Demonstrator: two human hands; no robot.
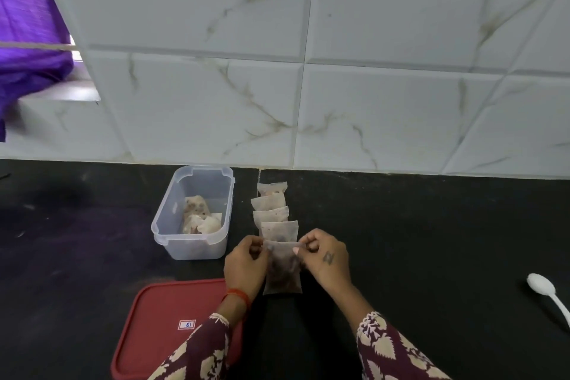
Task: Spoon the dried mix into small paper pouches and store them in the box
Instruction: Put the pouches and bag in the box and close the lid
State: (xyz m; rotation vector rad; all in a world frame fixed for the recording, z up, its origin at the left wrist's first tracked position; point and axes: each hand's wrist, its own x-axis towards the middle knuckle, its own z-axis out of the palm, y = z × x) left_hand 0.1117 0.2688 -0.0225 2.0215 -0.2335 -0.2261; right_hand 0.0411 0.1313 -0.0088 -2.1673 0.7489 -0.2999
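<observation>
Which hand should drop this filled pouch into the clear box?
Probably the left hand. It pinches the pouch on the side nearer the clear box, which sits to its left; the right hand would have to cross over.

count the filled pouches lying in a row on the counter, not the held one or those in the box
4, overlapping in a line right of the box: farthest, next, third, nearest. Another may hide behind the hands.

Bare counter (416, 241) right of pouch row (273, 210); box (192, 213) blocks left.
</observation>
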